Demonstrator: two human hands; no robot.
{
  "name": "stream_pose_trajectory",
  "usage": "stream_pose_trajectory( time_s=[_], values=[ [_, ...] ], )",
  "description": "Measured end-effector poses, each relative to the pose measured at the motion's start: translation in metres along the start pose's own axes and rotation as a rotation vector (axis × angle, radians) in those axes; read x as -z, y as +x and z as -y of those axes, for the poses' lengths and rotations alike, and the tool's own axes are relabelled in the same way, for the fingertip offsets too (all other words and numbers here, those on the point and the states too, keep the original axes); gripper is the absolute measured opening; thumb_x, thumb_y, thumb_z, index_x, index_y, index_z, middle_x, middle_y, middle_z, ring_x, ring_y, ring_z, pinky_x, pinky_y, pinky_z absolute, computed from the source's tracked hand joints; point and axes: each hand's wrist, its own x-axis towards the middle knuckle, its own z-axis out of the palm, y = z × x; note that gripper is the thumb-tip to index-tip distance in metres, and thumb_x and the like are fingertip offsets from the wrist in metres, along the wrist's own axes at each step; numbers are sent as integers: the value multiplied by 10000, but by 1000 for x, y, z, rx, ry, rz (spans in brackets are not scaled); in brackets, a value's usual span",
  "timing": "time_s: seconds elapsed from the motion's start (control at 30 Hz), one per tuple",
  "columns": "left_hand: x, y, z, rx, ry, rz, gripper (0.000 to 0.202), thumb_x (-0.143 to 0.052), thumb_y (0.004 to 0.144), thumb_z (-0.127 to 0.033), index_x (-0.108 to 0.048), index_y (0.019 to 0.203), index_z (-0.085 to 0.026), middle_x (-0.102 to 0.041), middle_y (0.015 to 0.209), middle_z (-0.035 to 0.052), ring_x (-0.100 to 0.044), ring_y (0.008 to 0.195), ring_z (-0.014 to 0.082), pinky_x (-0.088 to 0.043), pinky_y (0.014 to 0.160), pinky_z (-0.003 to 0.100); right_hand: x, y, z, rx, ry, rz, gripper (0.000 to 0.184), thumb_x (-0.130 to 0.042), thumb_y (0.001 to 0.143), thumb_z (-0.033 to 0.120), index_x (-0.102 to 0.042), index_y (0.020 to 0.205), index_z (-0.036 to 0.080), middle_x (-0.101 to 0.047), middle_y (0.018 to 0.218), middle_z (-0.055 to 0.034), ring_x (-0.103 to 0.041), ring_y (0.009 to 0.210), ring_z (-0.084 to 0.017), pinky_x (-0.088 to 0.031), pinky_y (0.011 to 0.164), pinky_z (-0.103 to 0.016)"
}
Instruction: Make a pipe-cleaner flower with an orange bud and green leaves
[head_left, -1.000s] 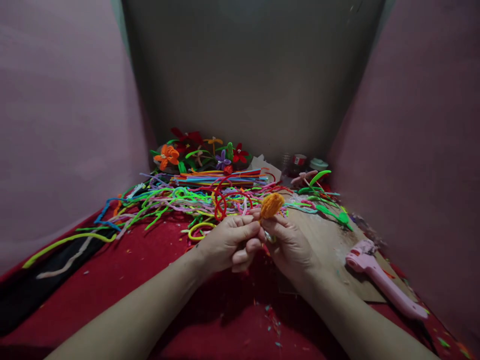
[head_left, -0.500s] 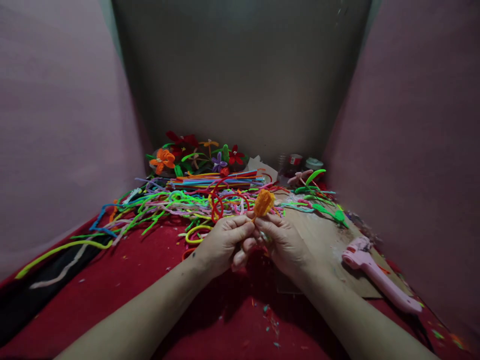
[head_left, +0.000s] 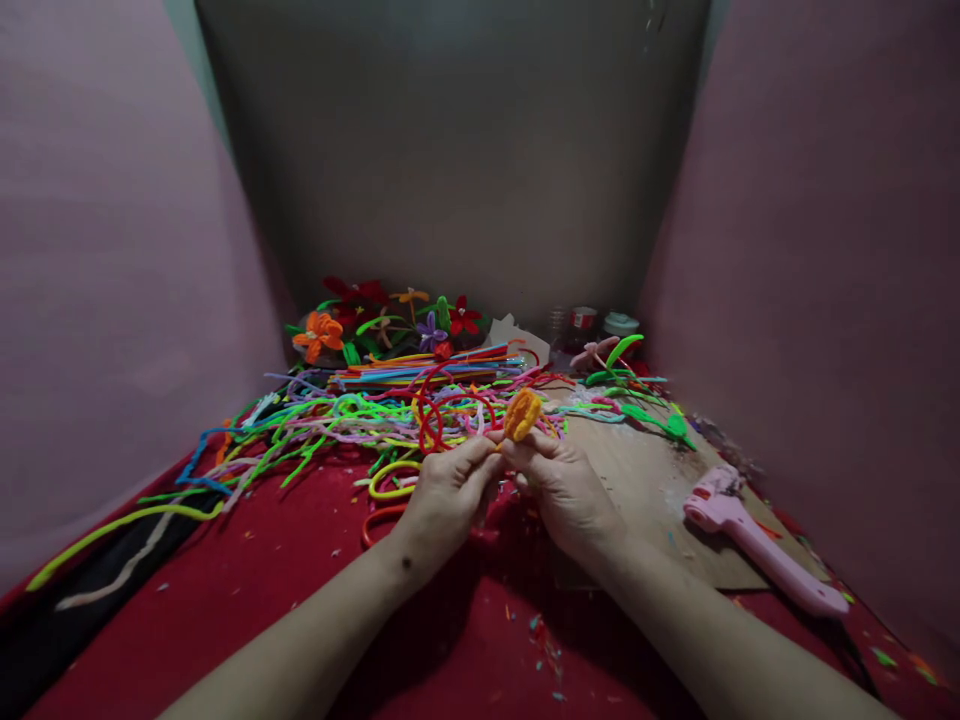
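Note:
Between my two hands, above the red cloth, is an orange and yellow pipe-cleaner flower with its looped head tipped upward. My left hand pinches the short orange stem end below the head. Thumb and fingers of my right hand close on the flower's base, right beside the left fingertips. Just behind the hands lie loose pipe cleaners in many colours, with a red curled pipe cleaner nearest to the flower.
A pink glue gun lies on a cardboard sheet at the right. Finished pipe-cleaner flowers stand at the back left. Jars are at the back right. Fibre scraps dot the red cloth.
The flower has turned in my fingers, so its looped side now shows. My left hand has rolled over, its fingers now tucked underneath. The view has shifted slightly.

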Motion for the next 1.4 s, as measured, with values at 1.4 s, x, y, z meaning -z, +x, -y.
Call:
stream_pose_trajectory(
  time_s=[1.4],
  values=[
    [8, 5, 17, 306, -934, 595, 212, -545, 804, -326, -574, 718, -134, -422, 401, -77, -185, 220, 7, -233, 234, 129, 7, -2, 2, -37, -75, 197, 239, -639, 750, 342, -675, 916, 174, -536, 587, 31, -408, 508, -48, -291, 479, -180]
  ],
)
